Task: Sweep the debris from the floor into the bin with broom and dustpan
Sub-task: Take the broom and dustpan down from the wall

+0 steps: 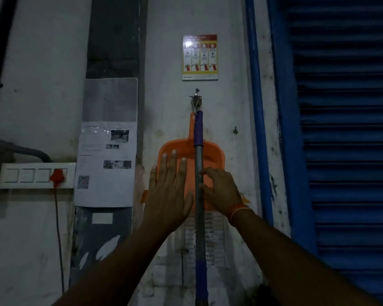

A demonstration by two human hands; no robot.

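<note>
Right hand (222, 191) w/ fingers curled at the grey metal broom pole (199, 184), firm grasp can't tell; left hand (168, 191) spread flat, empty. Pole and orange plastic dustpan (212, 157) hang on wall hook (196, 99).

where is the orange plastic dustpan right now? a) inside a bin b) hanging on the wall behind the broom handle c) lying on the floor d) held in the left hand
b: the orange plastic dustpan hangs flat against the wall from the metal hook, with the grey metal broom handle hanging in front of it; the left hand is spread open in front of it, not gripping.
</note>
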